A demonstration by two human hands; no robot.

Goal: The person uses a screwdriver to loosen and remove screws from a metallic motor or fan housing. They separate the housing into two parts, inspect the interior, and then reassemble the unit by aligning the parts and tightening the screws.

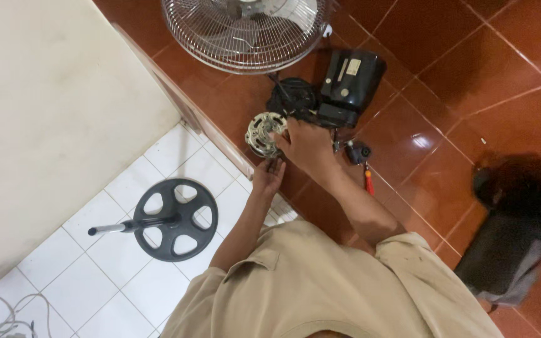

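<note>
Loose white cable (1,316) is lying at far left on the white tiles. The black round fan base (176,219) with its chrome pole is being left flat on the white tiled floor (114,275), well apart from the work, probably parked out of the way. The wire fan guard (245,31) is lying at the top, near the step edge. The fan motor (264,133) is being worked on at the step edge, on the red tile. The left hand (268,175) is being held just below the motor, fingers curled; whether anything is pinched cannot be told. The right hand (305,145) is being pressed on the motor, fingers closed against its casing, likely to steady it. The black housing (349,78) is lying just beside. A red-handled screwdriver (368,181) is being kept close by the right forearm. The red tiled floor (458,69) is glossy; a dark bag (521,206) is sitting at right.
</note>
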